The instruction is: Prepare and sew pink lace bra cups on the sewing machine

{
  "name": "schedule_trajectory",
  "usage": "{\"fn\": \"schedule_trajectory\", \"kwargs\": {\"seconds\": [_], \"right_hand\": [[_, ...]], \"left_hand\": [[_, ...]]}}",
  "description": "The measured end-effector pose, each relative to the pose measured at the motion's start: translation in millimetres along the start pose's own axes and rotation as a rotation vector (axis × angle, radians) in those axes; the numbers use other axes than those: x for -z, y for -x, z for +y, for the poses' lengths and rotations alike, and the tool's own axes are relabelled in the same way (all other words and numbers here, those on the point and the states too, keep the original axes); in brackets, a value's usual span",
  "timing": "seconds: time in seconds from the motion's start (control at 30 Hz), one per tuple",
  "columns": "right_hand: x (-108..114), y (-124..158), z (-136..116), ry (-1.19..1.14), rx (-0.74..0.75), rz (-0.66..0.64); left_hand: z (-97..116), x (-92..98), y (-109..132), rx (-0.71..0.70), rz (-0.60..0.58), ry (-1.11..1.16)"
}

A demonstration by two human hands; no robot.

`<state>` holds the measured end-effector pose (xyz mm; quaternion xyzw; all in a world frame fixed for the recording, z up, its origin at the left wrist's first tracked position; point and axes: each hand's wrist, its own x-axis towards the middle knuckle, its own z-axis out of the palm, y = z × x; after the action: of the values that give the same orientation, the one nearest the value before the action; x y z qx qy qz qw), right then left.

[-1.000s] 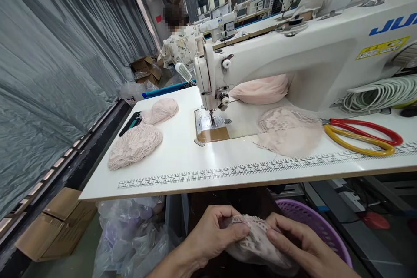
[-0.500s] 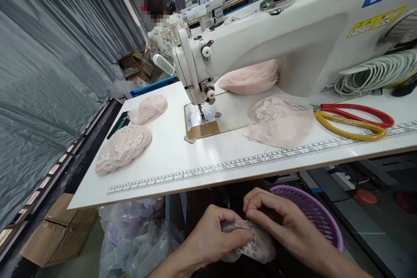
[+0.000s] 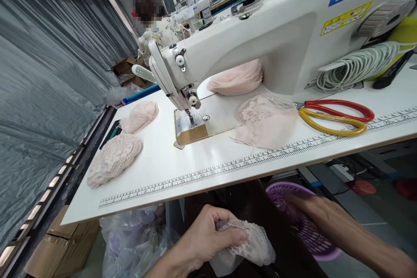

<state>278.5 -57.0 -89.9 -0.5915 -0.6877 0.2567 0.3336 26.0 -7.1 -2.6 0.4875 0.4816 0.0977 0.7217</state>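
Below the table edge, my left hand point(image 3: 211, 236) pinches a bunch of pale lace fabric point(image 3: 250, 241), thumb on top. The fabric is crumpled, with a lace pattern and a sheer part hanging under the hand. To the right, my right hand point(image 3: 295, 204) reaches down into a purple plastic basket point(image 3: 321, 243); its fingers are dark and blurred, so what they hold, if anything, cannot be made out. On the table above lies a flat pink lace piece point(image 3: 265, 124), beside scissors point(image 3: 339, 117) with one red and one yellow handle.
A white sewing machine point(image 3: 228, 39) stands on the table point(image 3: 156, 165). Pink lace piles point(image 3: 114, 158) lie at the left, and a pink fabric stack point(image 3: 236, 79) sits under the machine arm. Clear plastic bags point(image 3: 133, 243) and a cardboard box point(image 3: 61, 243) are below. Another person point(image 3: 150, 21) is behind.
My right hand has left the lace fabric and moved right and down into the purple basket. My left hand still grips the fabric. The view has shifted slightly right.
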Motion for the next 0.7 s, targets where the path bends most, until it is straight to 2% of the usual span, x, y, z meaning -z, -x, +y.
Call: {"fn": "schedule_trajectory", "kwargs": {"seconds": [0.07,0.17,0.23,0.3,0.4,0.53,0.7], "right_hand": [[3.3,7.9,9.5,0.010,-0.030,0.005],[4.1,6.2,-14.5,-0.108,-0.067,-0.110],[2.3,-3.4,-42.3,-0.436,-0.188,-0.370],[-1.2,-13.7,-65.2,-0.623,-0.259,-0.507],[-8.0,-21.6,-80.6,-0.683,-0.298,-0.535],[-13.2,-19.9,-82.9,-0.713,-0.320,-0.571],[-11.5,-10.4,-80.2,-0.523,-0.296,-0.597]], "left_hand": [[-0.3,-1.1,-2.5,0.006,-0.011,-0.009],[0.3,-3.8,-5.2,-0.003,-0.020,-0.059],[1.6,-4.4,-5.1,-0.018,-0.023,-0.114],[2.9,-3.1,-3.2,-0.030,-0.008,-0.170],[2.1,0.0,1.1,-0.041,0.020,-0.197],[-3.5,-0.9,3.2,-0.014,0.022,-0.133],[-4.7,-6.4,0.6,0.026,0.037,-0.044]]}}
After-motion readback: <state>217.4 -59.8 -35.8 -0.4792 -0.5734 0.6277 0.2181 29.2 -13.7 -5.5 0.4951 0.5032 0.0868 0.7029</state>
